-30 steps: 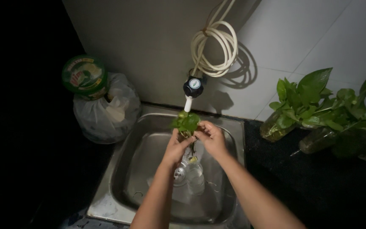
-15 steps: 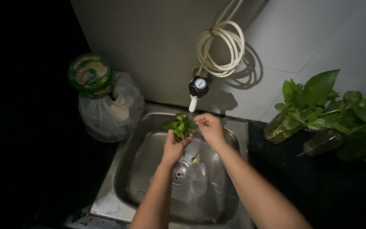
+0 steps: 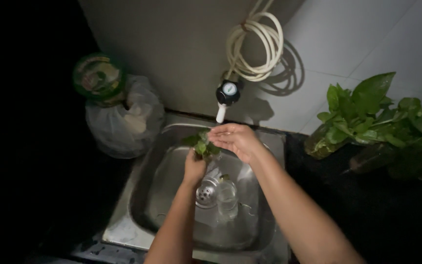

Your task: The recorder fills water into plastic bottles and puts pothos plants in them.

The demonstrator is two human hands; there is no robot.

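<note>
My left hand (image 3: pixel 194 168) is closed in a fist around the stems of a small bunch of green leaves (image 3: pixel 202 143), holding it upright over the steel sink (image 3: pixel 145 188), just below the white spout of the tap (image 3: pixel 227 95). My right hand (image 3: pixel 234 140) is open, fingers together and slightly cupped, palm down, hovering right beside the top of the leaves under the spout; whether its fingertips touch the leaves I cannot tell. The bunch is short and dark green, with a few broad leaves fanning out above my fist, the leaves on its left side in shadow. I cannot make out running water in this dim light. Beneath my hands, in the basin, a clear glass jar (image 3: pixel 227 198) stands upright just beside the round metal drain strainer (image 3: pixel 206 191). The tap has a black body with a round pale dial face, and above it a coil of cream hose (image 3: pixel 255 49) hangs on the wall. To the left of the sink, on the dark surface, sits a clear plastic bag (image 3: pixel 125 122) with a green-lidded container (image 3: pixel 97 77) resting on top of it. To the right, well apart from my hands, leafy green plants (image 3: pixel 374 115) stand in glass vessels against the white tiled wall.
</note>
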